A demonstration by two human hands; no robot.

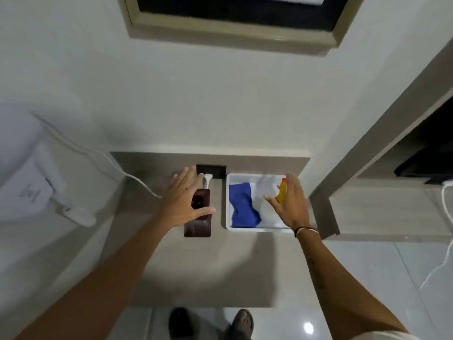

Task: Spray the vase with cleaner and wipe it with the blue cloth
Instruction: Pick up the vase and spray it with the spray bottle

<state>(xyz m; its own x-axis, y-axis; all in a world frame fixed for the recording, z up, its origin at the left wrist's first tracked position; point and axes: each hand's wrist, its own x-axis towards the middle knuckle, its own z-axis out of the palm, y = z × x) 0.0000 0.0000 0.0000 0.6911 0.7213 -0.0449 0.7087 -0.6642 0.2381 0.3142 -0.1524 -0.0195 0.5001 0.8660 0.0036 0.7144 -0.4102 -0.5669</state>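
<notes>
A tall dark brown vase (198, 227) stands on the grey side table (203, 271), seen from above. My left hand (182, 201) hovers over its top with fingers spread, holding nothing. To its right a white tray (228, 204) holds a crumpled blue cloth (242, 207) and a spray bottle with a yellow and red head (282, 191). My right hand (291, 204) is open above the tray's right side, just beside the bottle and partly hiding it; whether it touches the bottle I cannot tell.
A black wall socket (215, 169) with a white plug (207, 179) and cable sits behind the vase. A bed with a white pillow (27, 177) lies at left. A shelf unit (382, 202) stands at right. My sandalled feet (241, 323) show on the tiled floor.
</notes>
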